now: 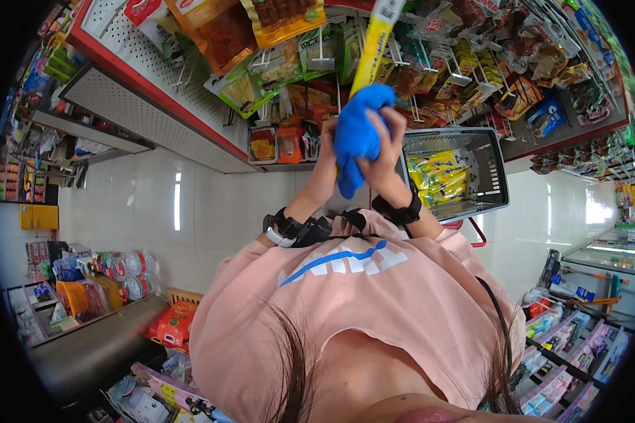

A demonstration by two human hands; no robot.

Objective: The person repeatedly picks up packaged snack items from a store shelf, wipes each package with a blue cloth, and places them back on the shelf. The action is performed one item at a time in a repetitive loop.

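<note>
A long yellow snack packet [371,58] stands upright before me, its upper end rising past the top of the view. Around its lower part is a bunched blue cloth [357,135]. My right hand [385,153] grips the cloth from the right, fingers curled over it. On the other side, my left hand [324,161] closes on the cloth and packet; its fingers are mostly hidden. Just right of my right forearm is a grey plastic shopping basket [500,174], with several yellow packets [439,177] lying inside.
A perforated metal shelf unit [164,113] with red edging runs ahead of me. Bagged snacks [278,69] hang from its protruding hooks. A red metal frame [479,235] shows under the basket. Water bottles [136,272] and a red package [174,325] sit behind at left; stocked shelves [566,365] stand behind at right.
</note>
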